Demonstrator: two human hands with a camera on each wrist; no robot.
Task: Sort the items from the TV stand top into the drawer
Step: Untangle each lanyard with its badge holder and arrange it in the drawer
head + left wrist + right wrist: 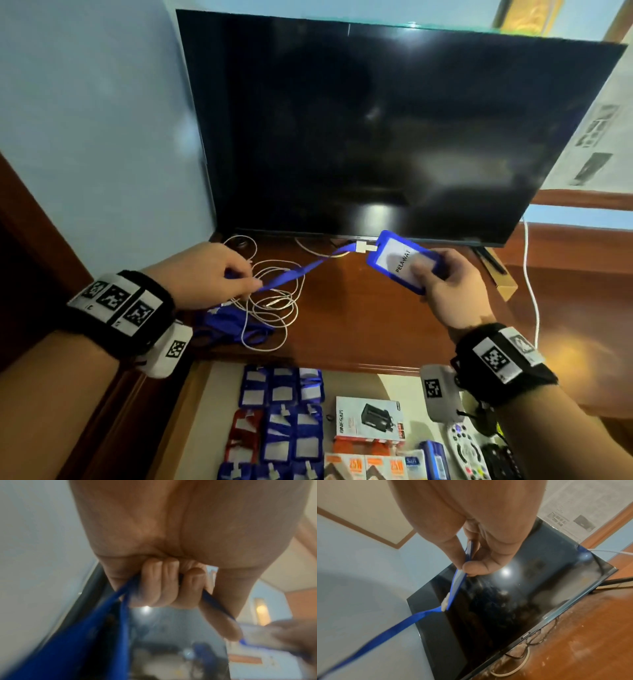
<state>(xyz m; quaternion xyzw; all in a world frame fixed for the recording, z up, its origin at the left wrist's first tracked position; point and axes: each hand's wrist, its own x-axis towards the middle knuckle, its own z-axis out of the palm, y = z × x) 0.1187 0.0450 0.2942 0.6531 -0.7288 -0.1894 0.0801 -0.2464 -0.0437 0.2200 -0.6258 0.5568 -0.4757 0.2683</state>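
Hands both busy: right hand [445, 284] pinches blue badge holder [399, 260] above TV stand top [359, 308]; left hand [209, 274] grips its blue lanyard [298, 269], stretched between. White cable [270, 308] coiled below; open drawer [209, 411] near.

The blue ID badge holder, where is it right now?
In the head view, the blue badge holder is held by the right hand, above the TV stand top, just below the TV.

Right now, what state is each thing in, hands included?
Left hand: grips the blue lanyard.
Right hand: pinches the blue badge holder, held above the stand top.
Lanyard: stretched between the hands.
White cable: coiled loosely on the stand top.
Drawer: open, partly filled.
TV: screen dark.
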